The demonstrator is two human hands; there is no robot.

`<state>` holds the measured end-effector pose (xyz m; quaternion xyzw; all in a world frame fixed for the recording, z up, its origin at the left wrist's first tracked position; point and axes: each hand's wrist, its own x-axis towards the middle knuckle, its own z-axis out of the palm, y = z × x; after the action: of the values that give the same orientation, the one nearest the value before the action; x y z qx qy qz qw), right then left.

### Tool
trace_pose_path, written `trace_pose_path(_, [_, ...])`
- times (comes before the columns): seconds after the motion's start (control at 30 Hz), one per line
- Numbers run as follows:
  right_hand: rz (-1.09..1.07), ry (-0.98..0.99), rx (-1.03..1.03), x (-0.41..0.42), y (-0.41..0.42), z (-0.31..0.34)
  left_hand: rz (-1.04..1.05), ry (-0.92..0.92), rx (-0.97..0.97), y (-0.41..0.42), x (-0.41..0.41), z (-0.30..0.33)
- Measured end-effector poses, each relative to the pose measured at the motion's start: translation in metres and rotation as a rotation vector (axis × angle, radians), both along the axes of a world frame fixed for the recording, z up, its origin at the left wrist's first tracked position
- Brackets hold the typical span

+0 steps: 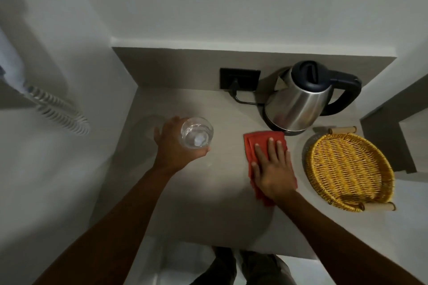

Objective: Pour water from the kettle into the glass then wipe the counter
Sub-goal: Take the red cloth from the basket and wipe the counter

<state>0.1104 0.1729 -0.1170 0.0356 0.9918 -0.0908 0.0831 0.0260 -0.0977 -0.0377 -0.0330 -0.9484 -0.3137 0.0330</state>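
Wiping looks to be the step in hand, judging from the single head view. Right hand [273,169] lies flat on the red cloth [259,143], its fingers [271,146] spread and pressing down rather than curled around anything, which suits pushing the cloth across the tabletop [208,203]. The cloth pokes out ahead of those fingertips and behind the palm, so most of its middle is hidden.

Left hand [173,143] wraps the glass [196,132] from the left side, fingers closed around its wall. Whether the glass stands on the tabletop or is lifted just off it cannot be told. Clear water seems to sit in it, so the pour is probably done; holding it aside likely keeps it out of the cloth's path.

Just beyond the right fingertips stands the kettle [298,99] on its base, upright, lid shut, handle turned away to the right, spout toward the wall socket [239,78] where its cord runs. Right of the right hand, near but apart, lies a wicker tray [347,169].
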Motion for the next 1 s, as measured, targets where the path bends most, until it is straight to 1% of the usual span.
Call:
trace_pose_path(0.07, [0.004, -0.017, -0.018, -0.030, -0.028, 0.002, 0.004, 0.005, 0.019, 0.000, 0.005, 0.000])
trace_pose_path(0.13, [0.082, -0.024, -0.022, -0.041, -0.055, 0.003, 0.012, 0.002, 0.037, 0.002, 0.006, 0.001])
trace_pose_path(0.23, [0.283, 0.002, -0.036, -0.016, -0.071, 0.000, 0.004, -0.013, 0.036, 0.008, 0.001, 0.001])
trace_pose_path(0.3, [0.386, 0.042, -0.054, 0.012, -0.054, -0.006, -0.004, -0.023, 0.053, 0.017, -0.002, 0.000])
trace_pose_path(0.33, [0.399, 0.044, -0.050, 0.026, -0.040, -0.009, -0.002, -0.021, 0.065, 0.022, -0.003, -0.002])
trace_pose_path(0.37, [0.374, 0.039, -0.035, 0.039, -0.025, -0.012, 0.001, -0.018, 0.077, 0.027, -0.002, -0.003])
trace_pose_path(0.43, [0.238, 0.038, 0.002, 0.055, 0.008, -0.014, 0.003, -0.032, 0.107, 0.042, -0.001, -0.007])
trace_pose_path(0.53, [0.108, 0.022, 0.035, 0.056, 0.029, -0.008, -0.038, -0.084, 0.172, 0.064, 0.003, -0.011])
trace_pose_path(0.63, [0.092, -0.010, 0.029, 0.053, 0.024, -0.002, -0.092, -0.111, 0.233, 0.084, 0.010, -0.018])
trace_pose_path(0.7, [0.053, -0.015, 0.018, 0.055, 0.025, -0.001, -0.126, -0.122, 0.306, 0.098, 0.014, -0.023])
trace_pose_path(0.77, [0.035, -0.024, 0.014, 0.054, 0.022, 0.000, -0.117, -0.129, 0.353, 0.105, 0.017, -0.026])
trace_pose_path(0.83, [0.008, -0.012, 0.032, 0.054, 0.026, 0.006, -0.136, -0.123, 0.361, 0.116, 0.020, -0.024])
trace_pose_path(1.0, [0.037, -0.017, 0.035, 0.039, 0.030, 0.014, -0.099, -0.111, 0.378, 0.118, 0.017, -0.032])
